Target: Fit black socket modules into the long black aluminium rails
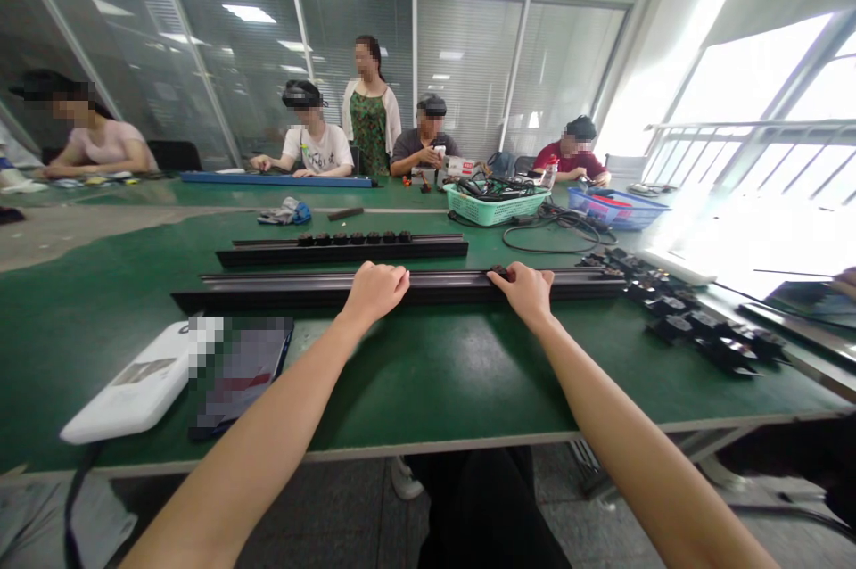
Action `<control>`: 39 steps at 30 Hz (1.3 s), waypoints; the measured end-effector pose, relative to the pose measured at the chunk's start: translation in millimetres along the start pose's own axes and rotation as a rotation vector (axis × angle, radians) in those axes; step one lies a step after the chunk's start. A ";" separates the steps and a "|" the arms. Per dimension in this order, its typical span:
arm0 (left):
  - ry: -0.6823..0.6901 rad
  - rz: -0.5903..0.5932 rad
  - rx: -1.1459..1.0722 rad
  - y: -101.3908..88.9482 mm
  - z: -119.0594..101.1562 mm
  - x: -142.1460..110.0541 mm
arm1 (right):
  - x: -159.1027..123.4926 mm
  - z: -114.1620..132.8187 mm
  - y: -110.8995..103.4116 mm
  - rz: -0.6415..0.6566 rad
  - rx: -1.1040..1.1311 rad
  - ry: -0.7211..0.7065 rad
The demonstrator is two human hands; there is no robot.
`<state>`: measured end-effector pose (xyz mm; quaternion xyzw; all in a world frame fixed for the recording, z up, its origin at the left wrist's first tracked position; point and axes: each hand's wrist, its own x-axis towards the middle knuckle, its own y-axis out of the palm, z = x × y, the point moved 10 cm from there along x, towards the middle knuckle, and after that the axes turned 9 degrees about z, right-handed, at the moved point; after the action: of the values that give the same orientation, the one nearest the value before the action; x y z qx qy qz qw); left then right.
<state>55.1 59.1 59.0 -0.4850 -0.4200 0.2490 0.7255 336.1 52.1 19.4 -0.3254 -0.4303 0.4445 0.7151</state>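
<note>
"So, why is the left hand (376,292) on the long black rail (448,291)?"

"Probably to steady it: the rail lies crosswise on the tabletop (461,391), straight ahead at twelve o'clock, and that hand curls over it. Its fingertips are hidden, so I can't tell how tightly it closes."

"And the right hand (530,291)?"

"Toward one o'clock, thumb and finger narrow around a small black piece (498,270) on the rail, a pinch suited to its size."

"Why are loose black parts (672,327) at two o'clock?"

"Within right-hand reach, I'd guess. The shorter rail (348,256) at eleven, bearing a row of pieces (357,239), lies beyond."
</note>
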 end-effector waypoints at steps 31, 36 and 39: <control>0.023 0.014 0.016 4.8 -1.0 0.9 | -2.3 -10.1 -6.2 -0.007 0.004 0.084; 0.024 0.008 0.021 5.3 -0.8 1.0 | -3.0 -10.8 -6.5 -0.013 0.019 0.087; 0.031 0.005 0.010 6.6 -0.4 1.3 | -3.2 -9.8 -6.5 -0.013 0.016 0.080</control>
<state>56.4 62.5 53.4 -0.4861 -0.4064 0.2455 0.7337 346.5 45.8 19.8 -0.3343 -0.3999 0.4301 0.7371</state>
